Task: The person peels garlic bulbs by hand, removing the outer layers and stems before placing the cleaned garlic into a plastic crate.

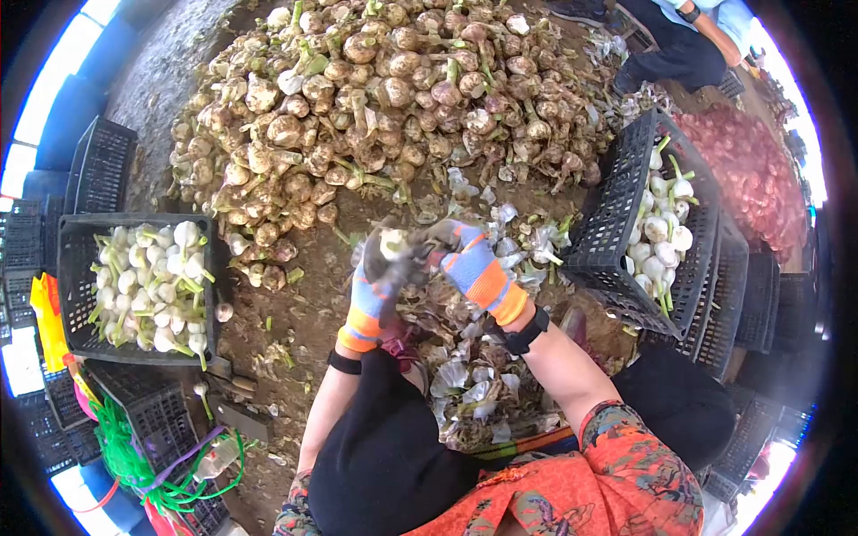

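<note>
One pale garlic bulb (394,243) sits between both hands, raised above the lap and over the middle of the dirt ground (295,322) where the person sits. The left hand (368,299), in a blue, orange and grey knit glove, is curled closed around the bulb's underside, apparently to steady it. The right hand (469,263), gloved alike, is closed on the bulb's other side with its fingertips pinched at the skin. That grip would suit stripping, though blur hides the exact finger positions.

Directly beneath, a heap of papery white and purplish husks (465,384) lies between the knees, just where scraps would fall from hands held this high. Ahead, within arm's reach, a large mound of dirty brown unpeeled garlic (375,107) spreads toward the far edge of the ground.

A black plastic crate (134,220) lies flat on the left with clean white bulbs (147,286) inside. A second black crate (617,205) on the right tilts its mouth toward the person, probably for easy tossing, and holds more white bulbs (661,232). Red mesh sacks (751,170) lie beyond it, and another person (679,45) crouches at the far right corner.
</note>
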Action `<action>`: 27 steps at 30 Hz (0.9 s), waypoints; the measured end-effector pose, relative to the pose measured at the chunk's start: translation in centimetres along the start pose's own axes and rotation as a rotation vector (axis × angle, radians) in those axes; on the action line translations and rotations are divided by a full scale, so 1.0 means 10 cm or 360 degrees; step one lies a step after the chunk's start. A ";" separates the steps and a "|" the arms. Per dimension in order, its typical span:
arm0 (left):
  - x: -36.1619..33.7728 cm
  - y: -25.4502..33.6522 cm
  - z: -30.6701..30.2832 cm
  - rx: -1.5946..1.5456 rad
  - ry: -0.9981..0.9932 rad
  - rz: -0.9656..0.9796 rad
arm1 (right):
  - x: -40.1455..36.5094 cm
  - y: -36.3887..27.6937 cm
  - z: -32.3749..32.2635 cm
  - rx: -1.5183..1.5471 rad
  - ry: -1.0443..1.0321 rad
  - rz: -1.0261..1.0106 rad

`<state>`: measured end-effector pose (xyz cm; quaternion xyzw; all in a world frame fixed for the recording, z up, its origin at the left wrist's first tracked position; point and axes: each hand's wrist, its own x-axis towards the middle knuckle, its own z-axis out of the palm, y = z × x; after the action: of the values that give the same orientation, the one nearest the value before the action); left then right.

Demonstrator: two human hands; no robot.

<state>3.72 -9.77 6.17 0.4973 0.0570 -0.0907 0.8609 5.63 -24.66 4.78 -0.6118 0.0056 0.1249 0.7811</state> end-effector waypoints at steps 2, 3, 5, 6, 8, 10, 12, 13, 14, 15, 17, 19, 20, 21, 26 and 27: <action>0.04 -0.02 -0.09 0.0141 -0.0038 0.0032 | 0.09 0.15 -0.10 -0.0085 -0.0082 0.0091; 0.05 0.00 -0.14 0.0288 -0.0074 0.0062 | 0.14 0.18 -0.20 -0.0084 -0.0085 0.0091; 0.04 0.02 -0.16 0.0175 -0.0100 -0.0063 | 0.26 0.28 -0.48 -0.0454 0.0438 0.0197; 0.05 -0.01 -0.15 0.0309 -0.0082 0.0037 | 0.36 0.39 -0.50 -0.0839 0.0333 -0.0004; 0.08 -0.16 -0.23 0.0396 -0.0070 0.0091 | 0.21 0.09 -0.39 -0.1077 0.0138 -0.0193; 0.04 -0.17 -0.15 0.0233 -0.0099 0.0077 | 0.15 -0.05 -0.19 -0.0858 -0.0249 -0.0281; 0.05 -0.19 -0.13 0.0375 -0.0097 0.0188 | 0.08 -0.43 0.00 -0.1271 -0.0301 -0.0292; 0.04 -0.19 -0.14 0.0378 -0.0097 0.0197 | 0.05 -0.57 0.08 -0.1678 -0.0354 -0.0296; 0.03 -0.19 -0.15 0.0454 -0.0026 0.0172 | 0.09 -0.52 0.12 -0.1698 -0.0352 -0.0352; 0.00 -0.20 -0.17 0.0530 0.0044 0.0141 | 0.10 -0.50 0.12 -0.1693 -0.0353 -0.0356; -0.03 -0.26 -0.21 0.0502 0.0097 0.0112 | 0.08 -0.53 0.14 -0.1907 -0.0309 -0.0443; -0.06 -0.26 -0.23 0.0523 0.0052 0.0054 | 0.14 -0.55 0.12 -0.1880 -0.0405 -0.0326; -0.05 -0.23 -0.25 0.0363 0.0044 -0.0136 | 0.16 -0.50 0.09 -0.1824 -0.0391 -0.0352; -0.05 -0.22 -0.25 0.0363 0.0045 -0.0136 | 0.18 -0.43 0.07 -0.1769 -0.0379 -0.0379; -0.06 -0.06 -0.12 -0.0058 0.0004 -0.0039 | 0.15 -0.11 0.01 -0.1043 -0.0101 -0.0205; -0.06 -0.06 -0.14 -0.0003 0.0011 -0.0032 | 0.17 0.02 -0.03 -0.1039 -0.0104 -0.0203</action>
<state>3.00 -8.75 5.09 0.4962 0.0652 -0.0977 0.8602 7.22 -24.56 4.21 -0.8246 -0.0980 0.0905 0.5498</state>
